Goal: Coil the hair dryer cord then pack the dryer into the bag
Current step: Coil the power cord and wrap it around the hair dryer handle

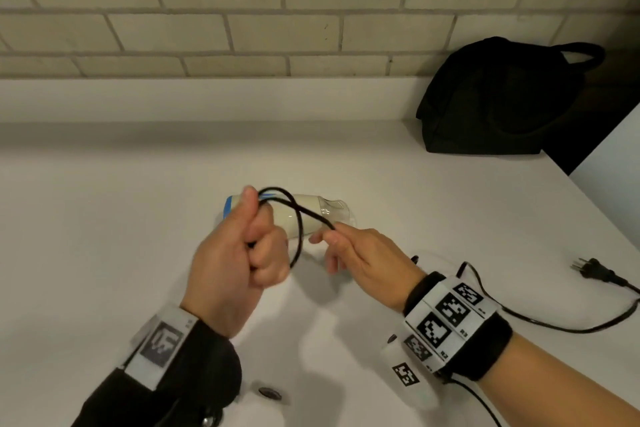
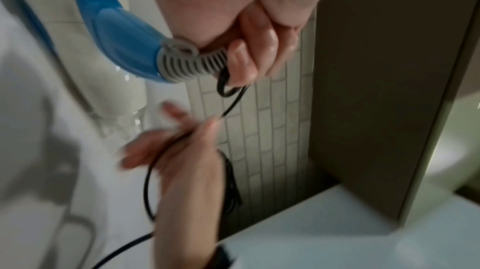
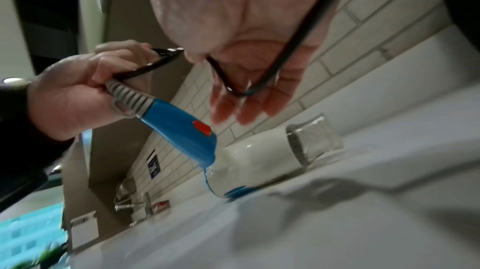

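Coiling begins: a first loop of cord stands above the fist.
Left hand grips the dryer handle's ribbed end; right hand pinches the limp, light cord just beyond.

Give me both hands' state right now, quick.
Left hand: closed around the dryer handle and a cord loop.
Right hand: pinching the cord.
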`<state>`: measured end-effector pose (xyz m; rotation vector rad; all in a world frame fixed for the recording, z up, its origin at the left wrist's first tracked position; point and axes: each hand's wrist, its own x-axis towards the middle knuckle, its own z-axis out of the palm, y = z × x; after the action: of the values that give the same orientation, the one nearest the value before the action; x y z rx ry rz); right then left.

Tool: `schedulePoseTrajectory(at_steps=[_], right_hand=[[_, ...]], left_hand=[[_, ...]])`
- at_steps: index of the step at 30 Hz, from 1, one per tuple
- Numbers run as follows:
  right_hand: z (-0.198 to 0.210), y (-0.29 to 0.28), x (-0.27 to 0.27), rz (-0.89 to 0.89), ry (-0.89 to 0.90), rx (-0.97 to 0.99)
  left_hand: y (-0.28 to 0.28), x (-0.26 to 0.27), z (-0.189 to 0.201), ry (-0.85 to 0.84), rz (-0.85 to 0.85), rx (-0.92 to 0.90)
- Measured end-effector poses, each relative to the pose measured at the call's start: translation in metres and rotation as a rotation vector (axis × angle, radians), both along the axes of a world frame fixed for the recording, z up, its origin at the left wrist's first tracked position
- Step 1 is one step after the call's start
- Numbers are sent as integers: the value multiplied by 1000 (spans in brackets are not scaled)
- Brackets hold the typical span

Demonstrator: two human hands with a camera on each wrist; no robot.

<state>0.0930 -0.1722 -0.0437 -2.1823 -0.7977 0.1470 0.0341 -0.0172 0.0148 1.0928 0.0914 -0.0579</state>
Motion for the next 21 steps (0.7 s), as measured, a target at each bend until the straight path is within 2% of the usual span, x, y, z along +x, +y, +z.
schedulePoseTrajectory(at_steps=[3,5,7,8,10,12,15,18,21], right_hand=[[5,-6,3,-98,-50,-283],[4,-2,0,-122,-181,-492],[3,7,-13,-70,-336,-618],[3,11,-20,-64,-372,-699],[-6,18,-31,-92,-525,-654],[-11,19,-42,17,-544,-552],[-3,8,-46,198,-505,-433],[16,-10,-48,156,-530,-469],[30,-28,-47,113,-438,-365]], left_hand=[[3,2,5,-28,12,-43],[-2,2,4,-52,-27,-38],[-10,5,-1,-113,-78,86],[-15,5,-4,-157,-119,217],[-24,5,-13,-212,-184,526],[-29,3,-23,-283,-197,731],[-28,-1,-33,-393,-247,896],[-23,-2,-41,-471,-281,1030],[-28,-5,-44,-514,-275,1107]])
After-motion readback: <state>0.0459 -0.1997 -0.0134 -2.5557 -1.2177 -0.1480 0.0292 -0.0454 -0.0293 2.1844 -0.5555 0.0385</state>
